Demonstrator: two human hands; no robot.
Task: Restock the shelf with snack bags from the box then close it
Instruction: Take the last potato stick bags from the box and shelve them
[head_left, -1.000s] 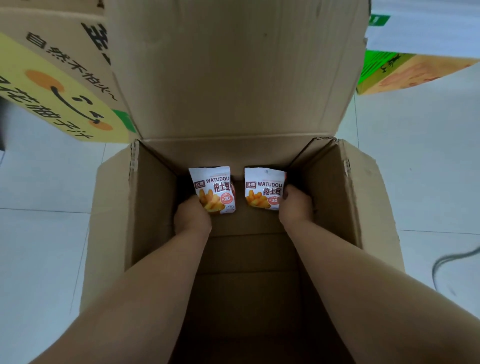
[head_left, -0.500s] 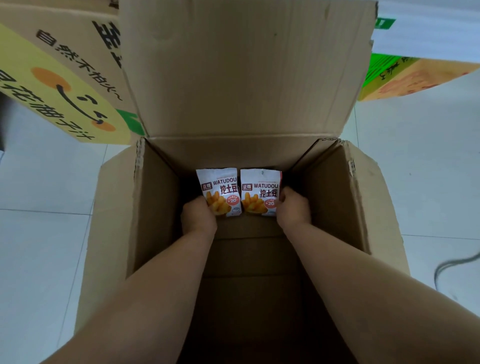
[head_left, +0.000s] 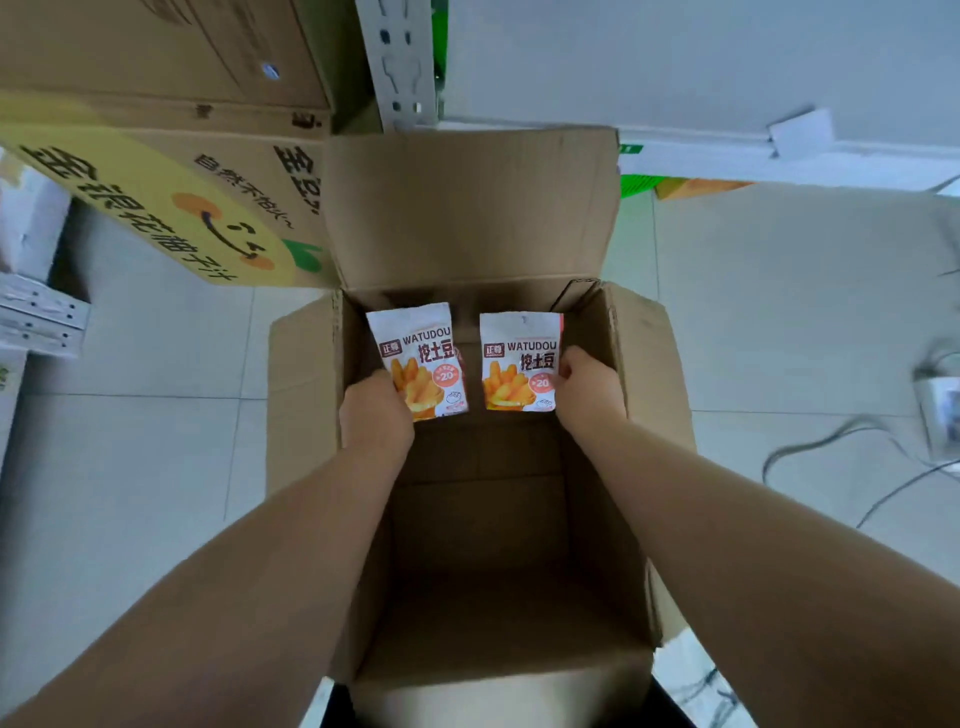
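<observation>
Floor (head_left: 156, 467): open box (head_left: 306, 415), back flap up; yellow carton (head_left: 156, 197) behind it, left. Left hand (head_left: 374, 410) grips left bag (head_left: 421, 343), right hand (head_left: 589, 387) pinches right bag (head_left: 519, 338). Both bags upright, apart, in the box mouth at its far end.

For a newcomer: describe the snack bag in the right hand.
Find the open cardboard box on the floor. Two WATUDOU bags are held at its far end. The right bag, pinched by the right hand, hangs straight; the left bag tilts.
</observation>
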